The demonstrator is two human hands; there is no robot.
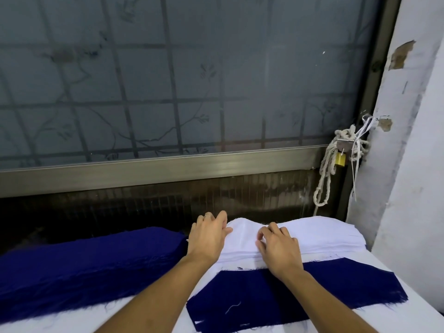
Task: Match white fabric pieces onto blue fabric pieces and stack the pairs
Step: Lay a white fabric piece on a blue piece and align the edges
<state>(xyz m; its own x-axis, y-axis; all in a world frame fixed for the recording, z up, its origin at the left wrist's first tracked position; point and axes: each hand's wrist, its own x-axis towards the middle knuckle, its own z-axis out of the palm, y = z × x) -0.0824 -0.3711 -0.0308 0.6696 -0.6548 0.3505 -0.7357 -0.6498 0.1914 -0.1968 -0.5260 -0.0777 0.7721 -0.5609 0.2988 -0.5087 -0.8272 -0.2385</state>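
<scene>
1. The blue stack (91, 260) is lying at your left, well apart from the step in hand; you are leaving it alone for now.
2. The single blue piece (276, 299) is lying flat just in front of you, waiting for its white partner. You are aiming for its edges and corners, so be reading its outline before carrying anything over.
3. The white stack (324, 234) is sitting just beyond it, at the far side of the table, and its top white piece (242, 230) is bulging up at the left end.
4. Your left hand (206, 234) is pinching that raised left edge with curled fingers. Your right hand (281, 248) is curling its fingertips into the same sheet nearer the middle.
5. Be rubbing thumb against finger so one layer is separating; whether only one is caught, I cannot tell.
6. A loose thread (233, 307) is lying on the blue piece; be brushing it off before covering.
</scene>
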